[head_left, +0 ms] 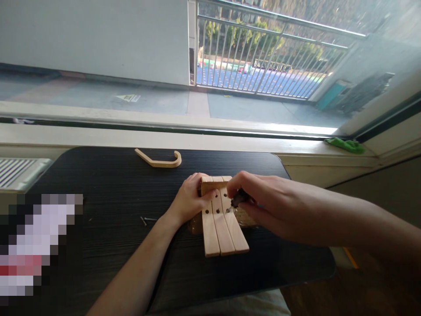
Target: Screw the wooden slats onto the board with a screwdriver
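Note:
Three pale wooden slats [225, 239], joined side by side with dark screw heads in rows, lie tilted in front of me. My left hand [189, 199] grips their left edge, thumb on top and the other fingers partly hidden behind. My right hand [263, 199] is closed around the dark handle of a screwdriver [239, 198]. Its metal tip reaches a screw in the right slat; whether it sits in the head I cannot tell. Beneath the slats is a brown object [196, 226] with a shiny clear wrapping, mostly covered.
A curved wooden piece [161, 163] lies at the back of the black table [108, 188]. Loose screws [144, 220] lie left of my left wrist. Beyond the table runs a window sill [210, 139] with a green cloth [345, 145]. A pixelated patch covers the left side.

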Motion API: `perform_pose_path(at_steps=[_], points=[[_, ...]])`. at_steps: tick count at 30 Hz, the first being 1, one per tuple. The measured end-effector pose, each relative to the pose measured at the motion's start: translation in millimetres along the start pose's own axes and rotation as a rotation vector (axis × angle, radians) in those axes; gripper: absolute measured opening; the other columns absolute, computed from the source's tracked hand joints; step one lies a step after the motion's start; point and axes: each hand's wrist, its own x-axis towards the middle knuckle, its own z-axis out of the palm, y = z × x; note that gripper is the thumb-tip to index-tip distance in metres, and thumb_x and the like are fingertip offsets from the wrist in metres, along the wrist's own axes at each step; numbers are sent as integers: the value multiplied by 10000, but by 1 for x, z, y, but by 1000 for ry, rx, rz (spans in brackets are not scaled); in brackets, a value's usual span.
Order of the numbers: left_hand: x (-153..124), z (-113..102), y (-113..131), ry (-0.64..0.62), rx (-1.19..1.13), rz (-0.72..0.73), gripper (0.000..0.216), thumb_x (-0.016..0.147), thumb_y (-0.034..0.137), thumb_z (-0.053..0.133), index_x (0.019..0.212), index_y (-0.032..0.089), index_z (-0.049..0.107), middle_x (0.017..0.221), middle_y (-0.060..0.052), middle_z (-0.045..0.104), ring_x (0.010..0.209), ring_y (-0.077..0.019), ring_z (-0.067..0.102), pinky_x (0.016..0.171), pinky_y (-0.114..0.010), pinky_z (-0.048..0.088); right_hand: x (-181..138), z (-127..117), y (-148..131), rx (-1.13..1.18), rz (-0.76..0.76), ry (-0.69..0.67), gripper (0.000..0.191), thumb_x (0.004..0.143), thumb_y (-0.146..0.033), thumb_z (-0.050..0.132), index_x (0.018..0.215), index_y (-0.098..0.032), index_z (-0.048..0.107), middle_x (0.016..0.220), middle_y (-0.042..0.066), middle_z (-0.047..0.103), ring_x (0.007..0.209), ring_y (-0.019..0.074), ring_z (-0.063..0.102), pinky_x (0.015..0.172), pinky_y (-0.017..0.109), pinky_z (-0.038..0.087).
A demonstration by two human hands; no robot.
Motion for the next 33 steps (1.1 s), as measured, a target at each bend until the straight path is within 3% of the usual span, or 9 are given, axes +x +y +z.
perform_pose_path(at_steps=[8, 13, 19, 33], points=[[0, 0, 1, 2, -5, -8, 202, 744, 221, 671, 924, 191, 585, 900, -49, 650, 849, -204, 607, 742, -340, 506, 1, 8, 7, 89, -116, 96, 256, 925, -76, 518, 1149, -158, 610, 1037, 63, 709, 867, 148, 663, 737, 248, 491], [-1, 0, 1, 3, 10, -4, 174, 772, 255, 659, 917, 197, 580, 876, -46, 643, 826, -201, 603, 728, -337, 501, -6, 14, 13, 13, -144, 164, 315, 908, -62, 509, 1188, -156, 619, 1161, 91, 702, 935, 181, 689, 763, 267, 522], [-1, 0, 0, 3, 29, -1, 176, 787, 273, 660, 923, 201, 575, 881, -43, 639, 824, -198, 600, 735, -337, 494, -7, 16, 16, -24, -129, 248, 316, 911, -94, 542, 1215, -138, 613, 996, 71, 740, 803, 169, 702, 681, 253, 522], [-1, 0, 4, 8, 6, -12, 169, 780, 244, 657, 925, 202, 582, 901, -46, 650, 867, -208, 610, 771, -351, 498, -3, 24, 22, -87, -178, 333, 266, 939, -209, 587, 1194, -151, 636, 875, 55, 721, 700, 143, 654, 606, 255, 465]])
